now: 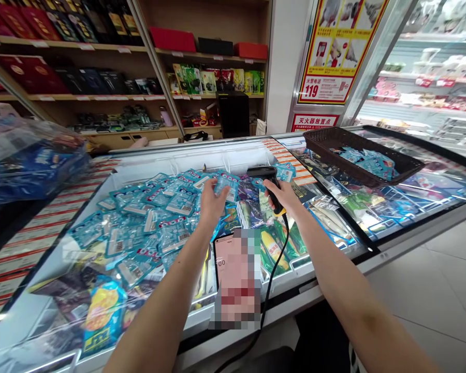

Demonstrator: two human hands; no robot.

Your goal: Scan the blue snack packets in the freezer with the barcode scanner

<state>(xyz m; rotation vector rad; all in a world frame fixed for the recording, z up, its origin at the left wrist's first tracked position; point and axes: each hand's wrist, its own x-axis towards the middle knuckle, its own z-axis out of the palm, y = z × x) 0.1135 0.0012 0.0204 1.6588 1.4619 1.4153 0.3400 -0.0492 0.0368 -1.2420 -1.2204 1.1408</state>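
Note:
My left hand [214, 199] pinches a small blue packet [228, 185] by its edge, just above the freezer's glass top. In my right hand [281, 194] is a black and yellow barcode scanner [262, 172], gripped by its handle, with its head pointing left toward the packet. A black cable [274, 272] runs from the handle down to the front edge. Many like blue packets lie in a loose heap [174, 202] left of my left hand, several showing printed barcodes. Between my forearms a phone [224, 259] lies on the glass, its lower part blurred out.
A brown basket [402, 178] with more blue packets stands on the freezer at the right. Bagged goods [31, 160] sit at the far left. Behind are shelves [101, 45] of boxes and bottles; frozen bags [104, 311] show under the glass.

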